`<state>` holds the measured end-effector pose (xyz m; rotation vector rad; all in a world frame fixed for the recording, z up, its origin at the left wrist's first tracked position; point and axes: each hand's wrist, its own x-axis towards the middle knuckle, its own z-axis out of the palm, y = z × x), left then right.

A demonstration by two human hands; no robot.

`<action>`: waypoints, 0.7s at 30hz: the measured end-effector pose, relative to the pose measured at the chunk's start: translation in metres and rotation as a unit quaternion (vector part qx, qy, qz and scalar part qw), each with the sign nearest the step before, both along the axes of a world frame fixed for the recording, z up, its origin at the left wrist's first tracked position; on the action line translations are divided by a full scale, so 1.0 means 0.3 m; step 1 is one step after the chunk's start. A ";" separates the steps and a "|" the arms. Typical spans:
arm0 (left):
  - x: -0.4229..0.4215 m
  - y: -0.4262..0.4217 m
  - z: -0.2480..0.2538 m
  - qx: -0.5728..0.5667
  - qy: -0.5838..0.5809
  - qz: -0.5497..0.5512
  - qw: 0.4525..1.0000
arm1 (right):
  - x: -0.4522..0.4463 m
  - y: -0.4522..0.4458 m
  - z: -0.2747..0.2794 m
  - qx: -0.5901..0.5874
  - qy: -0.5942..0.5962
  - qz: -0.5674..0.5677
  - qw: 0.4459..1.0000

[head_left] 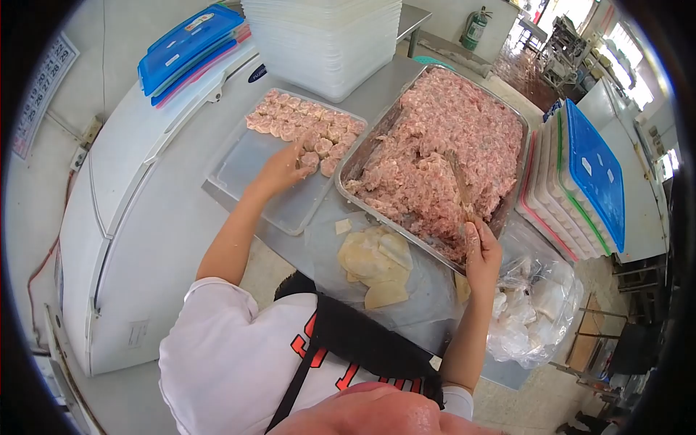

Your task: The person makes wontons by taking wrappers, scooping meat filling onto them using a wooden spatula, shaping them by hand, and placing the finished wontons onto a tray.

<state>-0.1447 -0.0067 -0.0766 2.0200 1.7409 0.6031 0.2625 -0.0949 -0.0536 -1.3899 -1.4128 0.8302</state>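
Note:
My left hand is at a translucent plastic tray, its fingers and thumb closed around a small meat dumpling at the edge of the filled part. Rows of open-topped dumplings cover the far part of that tray. My right hand grips a narrow, flat spatula, whose blade lies in pink ground meat. The meat fills a large metal pan. Nearer to me, a pile of pale dumpling wrappers lies on plastic sheeting.
Tall stacked clear containers stand behind the dumpling tray. Blue lids rest on a white freezer at left. Right of the pan are stacked lidded trays and a clear plastic bag. A fire extinguisher is farther back.

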 end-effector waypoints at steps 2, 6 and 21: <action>0.016 0.021 -0.012 -0.002 -0.023 -0.001 1.000 | -0.002 0.001 -0.007 -0.013 -0.009 -0.014 1.000; 0.055 0.033 -0.006 -0.016 -0.010 -0.018 1.000 | -0.014 0.008 -0.014 0.060 -0.125 -0.014 0.990; -0.011 -0.060 -0.031 0.154 0.021 -0.043 0.987 | -0.155 0.083 0.143 0.073 -0.582 0.111 0.802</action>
